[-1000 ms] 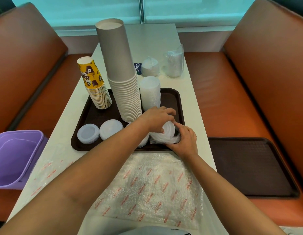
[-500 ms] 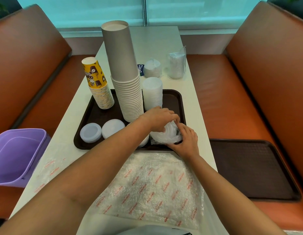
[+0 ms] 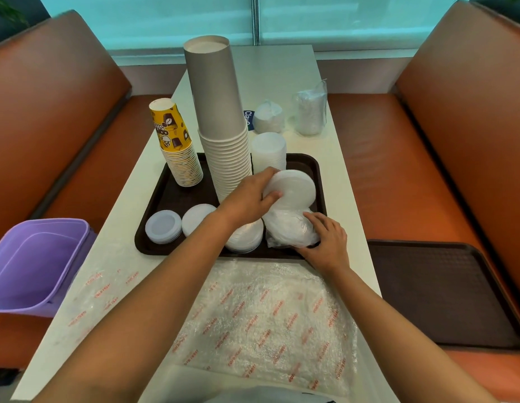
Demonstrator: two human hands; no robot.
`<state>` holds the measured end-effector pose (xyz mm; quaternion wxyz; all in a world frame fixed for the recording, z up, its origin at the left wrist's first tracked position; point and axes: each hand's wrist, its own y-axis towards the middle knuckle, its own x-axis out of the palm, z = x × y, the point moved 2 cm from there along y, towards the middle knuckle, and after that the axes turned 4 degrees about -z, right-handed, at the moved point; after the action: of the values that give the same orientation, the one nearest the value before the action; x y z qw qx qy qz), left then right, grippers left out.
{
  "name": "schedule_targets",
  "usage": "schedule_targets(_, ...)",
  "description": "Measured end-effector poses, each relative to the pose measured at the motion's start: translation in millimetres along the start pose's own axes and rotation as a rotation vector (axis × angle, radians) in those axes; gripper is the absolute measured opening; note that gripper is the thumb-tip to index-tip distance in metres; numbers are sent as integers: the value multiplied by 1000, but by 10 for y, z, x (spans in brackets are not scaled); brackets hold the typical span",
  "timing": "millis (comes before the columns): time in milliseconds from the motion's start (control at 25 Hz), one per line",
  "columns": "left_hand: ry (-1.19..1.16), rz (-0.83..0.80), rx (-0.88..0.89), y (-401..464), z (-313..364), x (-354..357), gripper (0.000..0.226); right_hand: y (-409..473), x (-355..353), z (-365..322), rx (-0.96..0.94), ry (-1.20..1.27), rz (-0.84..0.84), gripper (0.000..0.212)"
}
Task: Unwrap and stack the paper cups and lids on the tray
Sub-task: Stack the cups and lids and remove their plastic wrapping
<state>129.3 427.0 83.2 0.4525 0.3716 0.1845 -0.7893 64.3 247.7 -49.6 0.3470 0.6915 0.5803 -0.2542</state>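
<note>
A dark brown tray (image 3: 317,167) on the white table carries a tall stack of grey-white paper cups (image 3: 221,126), a shorter yellow printed cup stack (image 3: 177,149) and a pile of white lids (image 3: 269,149). My left hand (image 3: 250,196) grips a batch of white lids (image 3: 293,187), lifted and tilted above a clear plastic wrapper (image 3: 290,231). My right hand (image 3: 325,242) holds that wrapper down at the tray's near right corner. More lid piles (image 3: 162,226) lie on the tray's near side; one is partly hidden by my left forearm.
Two wrapped packs (image 3: 269,116) (image 3: 309,113) stand on the table behind the tray. Printed bubble wrap (image 3: 261,318) lies on the near table. A purple bin (image 3: 34,263) sits on the left seat, a second brown tray (image 3: 445,295) on the right seat.
My left hand has pulled a batch of white lids up out of the plastic wrapper and tilted it. My right hand stays on the wrapper.
</note>
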Motion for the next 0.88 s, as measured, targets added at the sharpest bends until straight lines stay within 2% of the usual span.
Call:
schedule_targets(120, 12, 289, 47, -346, -219, -9, 29, 4, -1, 0, -1, 11, 3, 70)
schedule_targets(200, 128, 391, 35, -549, -415, 24, 35, 7, 0, -1, 7, 8, 3, 70)
schedule_targets(280, 249, 425, 32, -687, -564, 72, 43, -1, -1, -12, 20, 20, 9, 70)
schedule_targets(440, 406, 287, 108, -777, -696, 203, 46, -8, 5, -14, 23, 30, 19, 69)
schedule_targets(640, 355, 103, -41, -827, -712, 257, 55, -7, -1, -25, 35, 24, 15, 69)
schedule_targets(720, 361, 110, -46, -785, -682, 231, 60, -7, -2, -24, 29, 23, 18, 68)
schedule_targets(800, 357, 106, -93, -676, -625, 179, 69, -5, 0, -27, 26, 27, 17, 67)
schedule_targets(880, 388, -1, -190, -533, -599, 148, 83, -10, 7, -31, 30, 32, 17, 68)
